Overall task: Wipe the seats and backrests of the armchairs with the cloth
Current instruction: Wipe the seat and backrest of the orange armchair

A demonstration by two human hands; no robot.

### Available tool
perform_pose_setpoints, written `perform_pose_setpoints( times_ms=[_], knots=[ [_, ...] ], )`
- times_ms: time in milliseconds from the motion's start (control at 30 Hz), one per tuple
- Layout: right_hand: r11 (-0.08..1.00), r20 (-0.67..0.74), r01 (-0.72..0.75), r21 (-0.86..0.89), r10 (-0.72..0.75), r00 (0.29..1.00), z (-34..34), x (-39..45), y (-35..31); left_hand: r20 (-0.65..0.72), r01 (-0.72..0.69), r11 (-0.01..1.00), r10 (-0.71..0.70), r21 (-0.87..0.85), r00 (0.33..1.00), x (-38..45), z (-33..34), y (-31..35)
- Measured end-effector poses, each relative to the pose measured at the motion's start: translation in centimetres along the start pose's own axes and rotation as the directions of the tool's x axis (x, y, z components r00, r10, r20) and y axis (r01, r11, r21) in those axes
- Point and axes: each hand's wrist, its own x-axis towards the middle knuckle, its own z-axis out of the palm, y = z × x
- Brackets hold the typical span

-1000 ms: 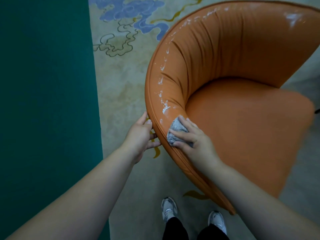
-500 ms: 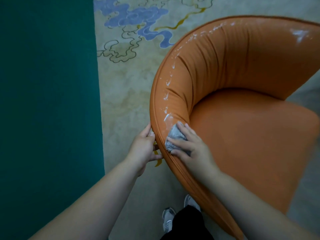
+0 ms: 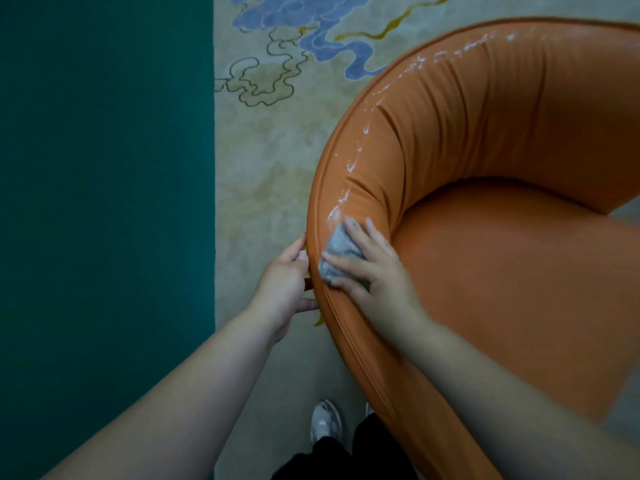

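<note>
At the bottom edge, a white sneaker [image 3: 325, 424] stands on the pale carpet [image 3: 263, 188] beside dark trouser legs [image 3: 346, 455], close to the outer wall of the orange armchair [image 3: 502, 278]. Two bare forearms reach up from the lower corners

The left hand [image 3: 282, 287] rests against the outside of the chair's curved backrest [image 3: 450, 109], thumb on the rim's outer edge and fingers spread along the wall below it; whether they curl around anything cannot be told. The right hand [image 3: 374, 268] lies on top of the padded rim just across from it, fingers spread over a bunched grey cloth [image 3: 337, 251] and pressing it flat onto the upholstery rather than clenching it. The cloth sits on the rim's left side, close to where the backrest slopes down toward its near end

Just past the cloth, white smears [image 3: 349, 168] run in a broken trail along the rim's crest and on around the curve toward the far right. Inside the curve lies the smooth orange seat [image 3: 519, 306]

Left of the carpet runs a broad teal strip [image 3: 104, 202], its edge straight. At the far top the carpet carries blue cloud shapes [image 3: 311, 29], thin dark outlines and a yellow line
</note>
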Motion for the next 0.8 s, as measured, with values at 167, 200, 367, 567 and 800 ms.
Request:
perform_pose_setpoints(
  times_ms=[167, 200, 367, 567, 800],
  knots=[
    [0.998, -0.007, -0.057, -0.024, 0.057, 0.998, -0.2, 4.0, -0.1, -0.010, -0.018, 1.000, 0.018, -0.004, 1.000, 1.6, 0.0, 0.2],
    [0.999, -0.003, -0.048, -0.016, 0.048, 0.999, -0.2, 2.9, 0.0, -0.010, -0.017, 1.000, 0.017, -0.008, 1.000, 1.8, 0.0, 0.4],
    [0.999, -0.019, -0.026, 0.041, 0.027, 0.999, 0.3, -0.9, 0.3, 0.007, -0.014, 1.000, 0.014, 0.027, 1.000, 3.2, -0.1, 2.1],
    [0.990, -0.103, -0.141, -0.029, 0.137, 0.985, -0.2, 8.1, 0.1, 0.075, -0.039, 0.996, 0.034, 0.074, 0.997, 5.2, -0.7, 3.4],
    [0.995, -0.105, -0.100, -0.016, 0.098, 0.990, 1.0, 2.5, -0.4, 0.203, -0.029, 0.990, 0.000, 0.139, 0.979, 7.2, -1.6, 6.1]
  ],
)
